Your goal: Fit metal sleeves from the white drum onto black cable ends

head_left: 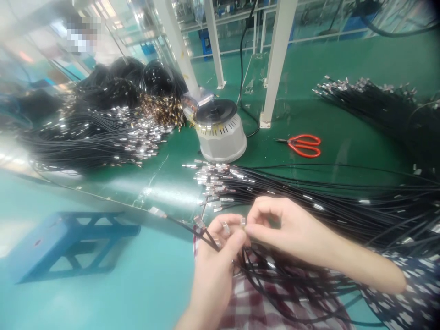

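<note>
Several black cables (211, 240) with silvery connector ends lie in my left hand (220, 256), whose thumb and fingers are closed around them. One cable end with a whitish connector (158, 212) sticks out to the left beyond the fingers. My right hand (288, 224) pinches thumb against forefinger at a small silvery connector (243, 222), right beside my left thumb tip. More cable hangs below both hands, over a red-and-white checked cloth (254, 302) on my lap. Exactly how the fingertips meet the connector is partly hidden.
A bundle of black cables (292, 188) lies on the green table (178, 176) behind my hands. Beyond it are red-handled scissors (304, 145) and a pale round device with a black top (222, 133). More cable piles (103, 133) lie left. A blue stool (68, 243) stands on the floor.
</note>
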{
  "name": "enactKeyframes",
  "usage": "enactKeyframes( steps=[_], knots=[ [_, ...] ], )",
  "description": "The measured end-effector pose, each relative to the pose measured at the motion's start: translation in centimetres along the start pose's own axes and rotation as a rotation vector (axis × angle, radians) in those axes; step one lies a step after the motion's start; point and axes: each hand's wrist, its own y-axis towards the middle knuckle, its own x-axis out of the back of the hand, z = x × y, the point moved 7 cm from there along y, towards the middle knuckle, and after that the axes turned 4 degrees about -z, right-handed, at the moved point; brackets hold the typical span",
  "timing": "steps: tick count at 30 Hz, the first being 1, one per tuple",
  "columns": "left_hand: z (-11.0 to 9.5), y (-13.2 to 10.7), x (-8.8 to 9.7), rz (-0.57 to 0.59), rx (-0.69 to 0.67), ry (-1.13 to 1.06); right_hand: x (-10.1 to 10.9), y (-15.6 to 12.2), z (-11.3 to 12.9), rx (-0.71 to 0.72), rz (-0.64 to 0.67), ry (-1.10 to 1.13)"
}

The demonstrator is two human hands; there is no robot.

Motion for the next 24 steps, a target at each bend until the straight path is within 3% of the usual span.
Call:
enactKeyframes(
  steps=[6, 14, 19, 24],
  knots=[
    [0.5, 0.4, 0.7, 0.000, 0.049, 0.092, 0.1, -0.1, -0.1, 0.015, -0.008, -0.020],
    [0.1, 0.0, 0.5, -0.021, 0.074, 0.036, -0.1, -0.2, -1.9, -0.060, -0.016, 0.233],
    [0.2, 0.1, 0.6, -0.055, 0.076, 0.013, -0.4, -0.6, -1.9, -0.030, -0.112, 0.239],
    [0.3, 0.1, 0.4, -0.010, 0.072, -0.028, -0.6, -0.5, -1.8, 0.007, -0.162, 0.299]
  ],
)
